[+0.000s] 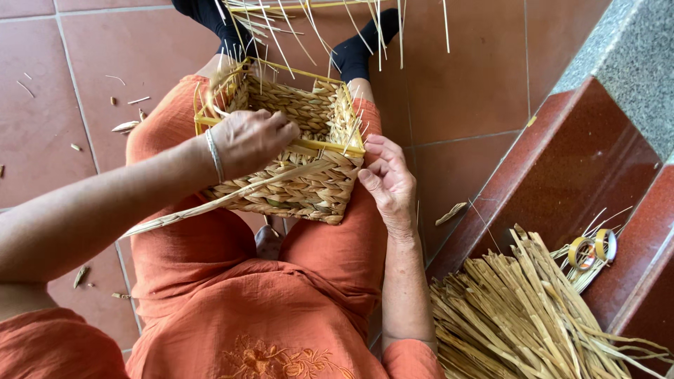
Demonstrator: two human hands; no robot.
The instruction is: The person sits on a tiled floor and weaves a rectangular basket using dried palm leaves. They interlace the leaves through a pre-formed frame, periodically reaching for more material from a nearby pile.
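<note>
Orange cloth over our lap (281, 316) fills the bottom of the view, and on our knees sits the half-woven basket (309, 189), a rectangular thing of braided straw built around a yellow wire frame (330, 147). We judge the walls to be well along: several plaited rows wrap the near side up to the frame's rim, while loose straw ends (316, 28) stick out past the far edge, uncut and untucked, so the top courses and the finishing remain. Our left hand (249, 140) lies curled over the rim, fingers closed down on the weave; whether they pinch the strand itself we cannot tell. A long flat straw strand (210, 203) runs from the near wall out to the left under our forearm. Our right hand (386, 179) steadies the corner just beside the frame, fingers half bent and touching the braid. To our right lies a bundle of dried straw (519, 316), near two rolls of tape (593, 249) on the red step (562, 161).
</note>
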